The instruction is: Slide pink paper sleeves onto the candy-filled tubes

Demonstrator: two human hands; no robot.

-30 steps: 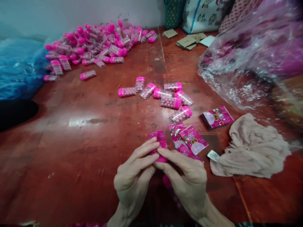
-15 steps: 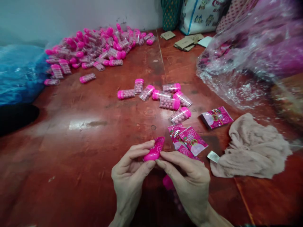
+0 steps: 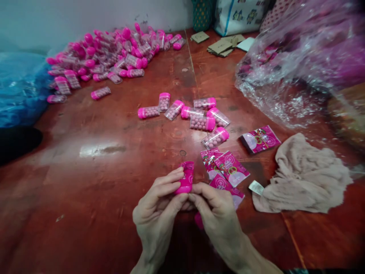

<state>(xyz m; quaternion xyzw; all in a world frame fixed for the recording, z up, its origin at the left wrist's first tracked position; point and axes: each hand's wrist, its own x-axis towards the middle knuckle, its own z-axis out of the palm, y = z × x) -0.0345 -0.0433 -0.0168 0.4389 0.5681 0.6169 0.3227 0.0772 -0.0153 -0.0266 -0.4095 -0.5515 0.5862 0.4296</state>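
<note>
Close in front of me, above a reddish-brown wooden surface (image 3: 114, 190), my two bare hands meet. My left hand (image 3: 159, 213) grasps a pink-capped container (image 3: 186, 186), its body covered by a pink printed sleeve (image 3: 188, 169), with the cap end toward me. My right hand (image 3: 218, 220) has its thumb and forefinger drawn together at the container's right edge; I cannot tell whether they grip it or only press against it. Beside that hand, partly hidden by it, shows a bright pink object (image 3: 199, 220).

Just beyond my right hand, loose printed sleeves (image 3: 232, 167) lie flat and overlapping. Farther right rests a crumpled beige cloth (image 3: 305, 179) with a white tag (image 3: 256, 187), and near it a neat stack of the same sleeves (image 3: 262, 139).

Past the container, eight clear tubes (image 3: 202, 123) with pink caps, filled with pink balls, lie scattered on their sides. A single tube (image 3: 100, 93) lies farther left, before a large heap of similar tubes (image 3: 114, 57) near the pale wall (image 3: 85, 15). Blue plastic (image 3: 23, 87) bulges at far left; a clear plastic bag (image 3: 273, 87) spreads at right. Cardboard pieces (image 3: 221, 46) lie before a white bag (image 3: 241, 19) with cartoon figures.
</note>
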